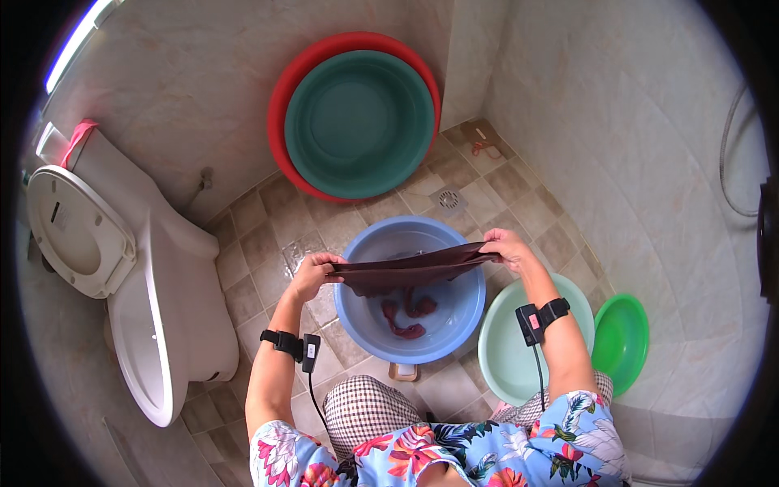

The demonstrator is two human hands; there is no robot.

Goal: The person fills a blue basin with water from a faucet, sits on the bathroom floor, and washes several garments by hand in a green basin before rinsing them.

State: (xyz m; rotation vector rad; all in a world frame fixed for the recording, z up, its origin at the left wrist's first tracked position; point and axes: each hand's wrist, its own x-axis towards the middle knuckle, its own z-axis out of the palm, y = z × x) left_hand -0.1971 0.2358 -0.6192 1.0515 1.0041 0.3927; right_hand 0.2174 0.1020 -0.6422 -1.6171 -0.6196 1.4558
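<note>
A dark maroon-brown piece of fabric (377,278) is stretched between my two hands above a blue basin (410,355). My left hand (315,276) pinches its left end over the basin's left rim. At the opposite end my right hand (506,247) grips the other corner, slightly higher. The upper edge of the fabric is pulled nearly straight, and its lower part hangs loose. Below it, narrow twisted reddish-brown strips (406,329) lie in the basin; whether they join the fabric I cannot tell. Part of the basin's inside is hidden behind the cloth.
Right of the blue basin are a pale mint basin (503,345) and a bright green one (626,341). A teal tub (357,114) rests inside a red tub (280,105) against the far wall. A toilet (195,300) stands left; a floor drain (448,199) and orange scissors (487,149) lie beyond.
</note>
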